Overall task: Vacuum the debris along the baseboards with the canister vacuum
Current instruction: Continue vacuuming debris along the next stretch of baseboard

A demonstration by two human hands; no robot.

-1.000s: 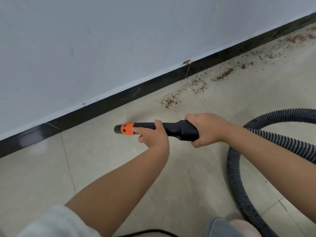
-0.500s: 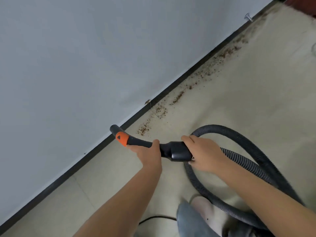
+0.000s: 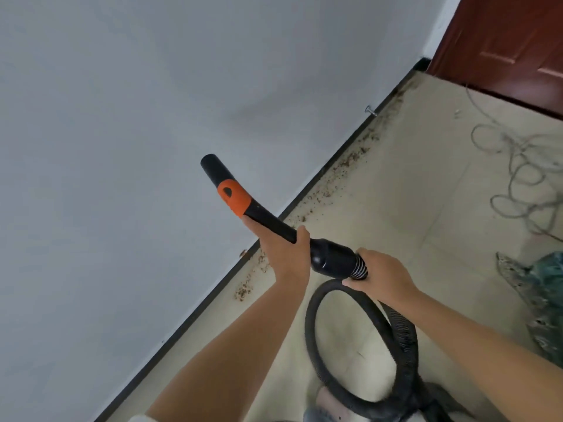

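Between passes: left hand wraps the nozzle, right hand grips the hose cuff, tip raised toward 11 o'clock. Debris lines the baseboard toward 1 o'clock; next, lower the tip onto it.

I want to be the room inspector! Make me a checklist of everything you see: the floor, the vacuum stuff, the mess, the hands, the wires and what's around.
Surface: beige tiled floor.
Job's things: black vacuum nozzle with an orange band, raised off the floor and pointing up at the wall; ribbed hose looped on the floor; brown debris strewn along the black baseboard.
Clutter: a crumpled greenish heap at the right edge.
Grippers: left hand grips the nozzle tube; right hand grips the hose end.
Cables: tangled grey wire on the floor.
Surroundings: pale wall, red-brown door, metal doorstop.
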